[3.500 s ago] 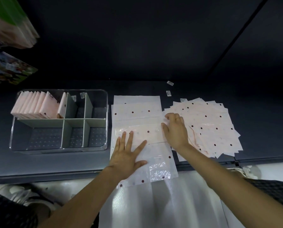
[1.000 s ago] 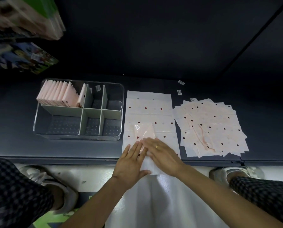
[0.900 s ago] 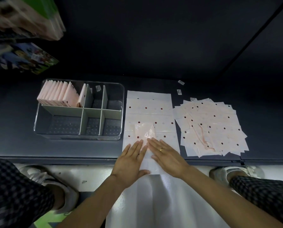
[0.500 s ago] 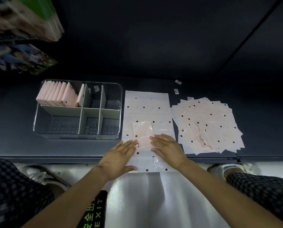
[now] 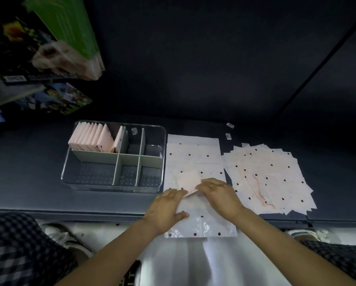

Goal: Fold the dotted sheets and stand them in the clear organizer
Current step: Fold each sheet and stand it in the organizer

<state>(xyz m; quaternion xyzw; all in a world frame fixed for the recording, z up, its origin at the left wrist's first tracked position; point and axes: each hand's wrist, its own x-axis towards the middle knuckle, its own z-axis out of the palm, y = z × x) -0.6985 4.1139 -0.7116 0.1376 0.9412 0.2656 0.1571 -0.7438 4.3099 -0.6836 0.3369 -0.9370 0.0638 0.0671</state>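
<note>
A small folded pink sheet (image 5: 188, 179) lies on a long white dotted backing sheet (image 5: 193, 155) in the middle of the dark shelf. My left hand (image 5: 166, 209) lies flat beside it, fingertips at its near left corner. My right hand (image 5: 219, 195) rests on its near right edge with fingers extended. A loose pile of dotted sheets (image 5: 270, 176) is spread to the right. The clear organizer (image 5: 160, 182) with grey dividers stands at the left; several folded pink sheets (image 5: 90, 137) stand in its far left compartment.
The shelf's front edge (image 5: 69, 212) runs just below the organizer. Small white labels (image 5: 230, 125) lie behind the pile. Packaged goods (image 5: 55, 38) hang at the upper left. Checked trouser legs and shoes show below the shelf edge.
The sheet has been folded down from a wide piece to a small square. Both hands have drawn toward the near edge; the folded piece now sits tilted with its near corner between the fingertips.
</note>
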